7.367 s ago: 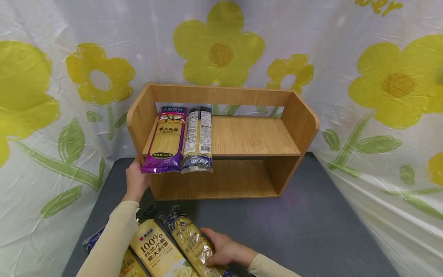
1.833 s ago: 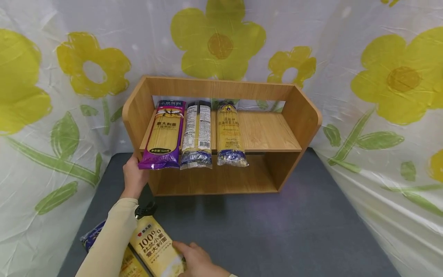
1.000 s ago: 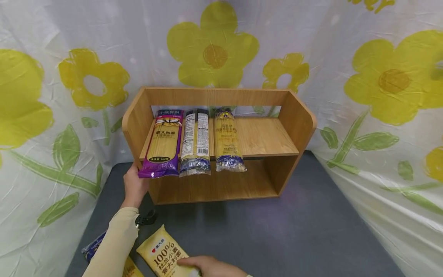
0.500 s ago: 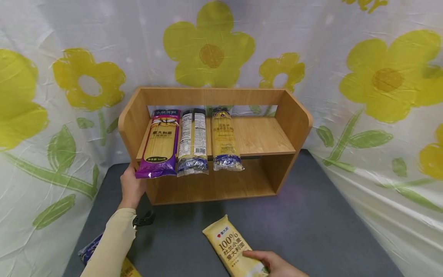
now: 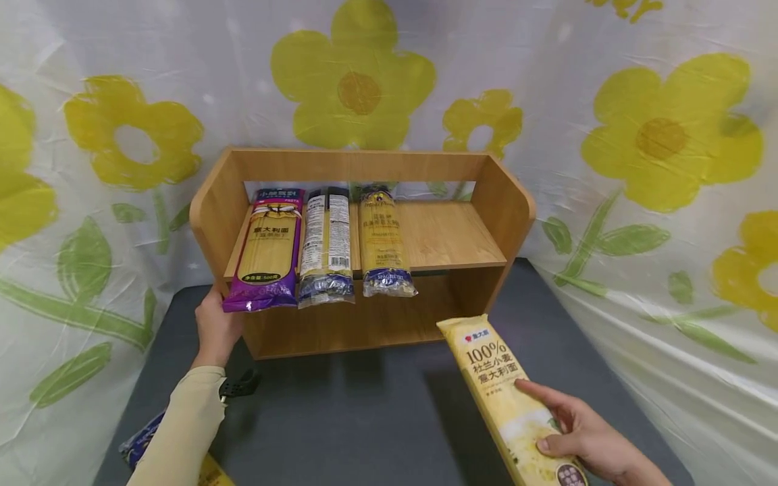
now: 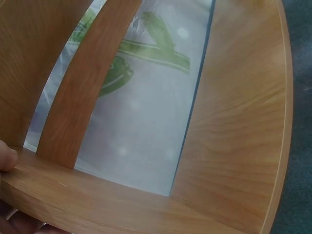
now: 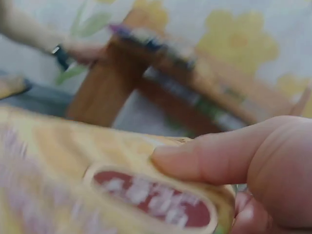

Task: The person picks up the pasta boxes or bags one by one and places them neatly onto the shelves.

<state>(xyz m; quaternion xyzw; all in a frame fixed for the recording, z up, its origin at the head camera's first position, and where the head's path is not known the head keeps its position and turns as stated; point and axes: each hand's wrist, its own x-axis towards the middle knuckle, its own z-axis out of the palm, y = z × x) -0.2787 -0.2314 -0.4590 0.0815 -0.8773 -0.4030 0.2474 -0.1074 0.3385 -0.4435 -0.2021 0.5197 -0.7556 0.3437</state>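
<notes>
My right hand (image 5: 586,432) holds a yellow pack of spaghetti (image 5: 495,388) by its lower part, thumb on the printed face. The pack is tilted, its far end in front of the shelf's lower right, apparently raised above the table. My left hand (image 5: 215,327) grips the left side panel of the wooden shelf (image 5: 452,236); the left wrist view shows the thumb (image 6: 7,157) inside and fingers outside. On the upper board lie a purple pasta pack (image 5: 267,250), a clear-and-white pasta pack (image 5: 326,243) and a yellow-and-blue spaghetti pack (image 5: 385,243), their near ends overhanging.
Another blue-and-yellow pasta pack (image 5: 213,472) lies on the dark table (image 5: 365,418), partly hidden under the left forearm. The shelf's lower compartment (image 5: 365,324) faces me. A flowered curtain (image 5: 243,81) hangs behind and at both sides.
The yellow-and-blue spaghetti pack went from the table to the upper board. Then my right hand took the yellow pack and moved it right and toward the shelf. The left hand kept its grip.
</notes>
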